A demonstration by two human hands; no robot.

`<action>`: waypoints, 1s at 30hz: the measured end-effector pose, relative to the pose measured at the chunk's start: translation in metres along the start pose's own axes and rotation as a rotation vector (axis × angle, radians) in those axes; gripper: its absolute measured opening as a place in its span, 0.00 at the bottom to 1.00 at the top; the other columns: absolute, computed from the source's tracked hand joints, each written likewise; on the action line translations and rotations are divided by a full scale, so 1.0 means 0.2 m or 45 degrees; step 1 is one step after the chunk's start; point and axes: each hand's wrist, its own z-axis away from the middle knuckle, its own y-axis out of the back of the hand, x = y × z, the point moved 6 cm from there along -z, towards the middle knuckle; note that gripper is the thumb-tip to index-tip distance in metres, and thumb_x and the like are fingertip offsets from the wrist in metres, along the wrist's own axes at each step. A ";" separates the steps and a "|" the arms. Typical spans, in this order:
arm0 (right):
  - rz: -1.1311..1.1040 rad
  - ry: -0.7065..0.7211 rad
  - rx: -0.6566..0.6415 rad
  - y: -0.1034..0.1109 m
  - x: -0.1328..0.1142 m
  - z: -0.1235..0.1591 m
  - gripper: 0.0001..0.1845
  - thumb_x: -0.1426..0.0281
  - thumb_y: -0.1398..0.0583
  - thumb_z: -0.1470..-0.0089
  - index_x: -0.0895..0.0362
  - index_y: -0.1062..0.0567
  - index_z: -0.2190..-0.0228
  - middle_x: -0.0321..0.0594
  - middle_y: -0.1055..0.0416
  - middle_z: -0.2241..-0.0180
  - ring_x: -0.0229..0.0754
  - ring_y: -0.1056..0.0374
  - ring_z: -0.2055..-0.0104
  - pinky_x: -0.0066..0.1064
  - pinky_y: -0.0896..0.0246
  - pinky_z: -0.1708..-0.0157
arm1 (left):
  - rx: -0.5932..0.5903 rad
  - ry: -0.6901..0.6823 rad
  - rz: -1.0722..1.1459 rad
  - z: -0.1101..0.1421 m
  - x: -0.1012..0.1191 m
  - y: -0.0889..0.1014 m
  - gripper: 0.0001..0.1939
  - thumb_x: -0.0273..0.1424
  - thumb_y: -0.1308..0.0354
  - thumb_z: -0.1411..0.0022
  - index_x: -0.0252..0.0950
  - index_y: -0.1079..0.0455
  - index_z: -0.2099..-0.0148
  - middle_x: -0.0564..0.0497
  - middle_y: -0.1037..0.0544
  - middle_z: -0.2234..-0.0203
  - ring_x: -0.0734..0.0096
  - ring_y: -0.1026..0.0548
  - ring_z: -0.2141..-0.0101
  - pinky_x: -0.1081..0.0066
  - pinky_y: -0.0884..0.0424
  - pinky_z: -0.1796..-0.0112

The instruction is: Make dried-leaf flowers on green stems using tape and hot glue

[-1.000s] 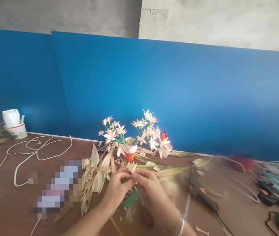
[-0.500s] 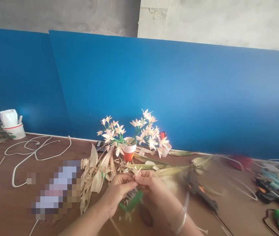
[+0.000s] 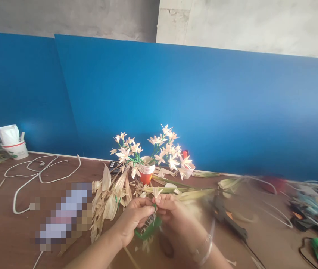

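Note:
A small pale flower that looks made of dried corn husk [image 3: 156,192] stands upright between my fingertips, with a thin stem below it. My right hand [image 3: 175,215] pinches its base between thumb and fingers. My left hand [image 3: 133,216] is closed just beside it, thumb and forefinger at a bit of green tape on the stem. More of the green tape [image 3: 151,229] hangs in a loop under my hands. Behind them, a stack of paper cups [image 3: 147,175] holds green-stemmed husk flowers [image 3: 171,153].
Dried husks [image 3: 110,205] are heaped left of my hands. A dark glue gun [image 3: 228,218] lies to the right, with scissors handles [image 3: 167,244] blurred near my right wrist. White cables [image 3: 37,173] and a white tub [image 3: 15,149] are at left; a blurred pixelated object [image 3: 66,213] lies nearer.
Both hands have shifted slightly right with the flower. Its petals now point up more, and its stem and a bit of green tape show between my fingertips. The hanging tape has changed shape.

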 end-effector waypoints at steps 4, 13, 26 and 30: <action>-0.020 -0.006 0.030 0.03 0.02 -0.02 0.14 0.67 0.33 0.58 0.60 0.32 0.82 0.28 0.46 0.86 0.28 0.57 0.82 0.24 0.67 0.82 | 0.027 -0.025 -0.082 0.00 0.02 0.01 0.12 0.36 0.35 0.59 0.33 0.30 0.74 0.62 0.40 0.88 0.84 0.52 0.85 0.74 0.62 0.81; -0.084 0.043 0.047 0.04 0.04 -0.03 0.11 0.69 0.33 0.58 0.61 0.29 0.82 0.31 0.42 0.83 0.28 0.55 0.80 0.23 0.63 0.81 | -0.119 0.127 0.053 -0.01 -0.03 0.01 0.12 0.35 0.34 0.60 0.34 0.31 0.75 0.66 0.51 0.91 0.85 0.60 0.86 0.75 0.66 0.81; -0.087 0.015 0.018 -0.03 0.00 0.00 0.16 0.67 0.32 0.60 0.60 0.33 0.84 0.27 0.48 0.86 0.28 0.58 0.82 0.24 0.66 0.82 | -0.160 0.019 0.070 0.02 0.02 -0.03 0.15 0.36 0.32 0.59 0.31 0.27 0.71 0.62 0.43 0.89 0.85 0.57 0.85 0.75 0.65 0.81; -0.094 0.023 0.033 -0.04 -0.01 0.01 0.14 0.67 0.33 0.59 0.60 0.30 0.82 0.29 0.45 0.84 0.28 0.55 0.81 0.24 0.63 0.81 | -0.121 0.016 0.088 0.02 0.02 -0.03 0.15 0.35 0.32 0.61 0.32 0.28 0.71 0.58 0.34 0.84 0.86 0.53 0.85 0.75 0.63 0.80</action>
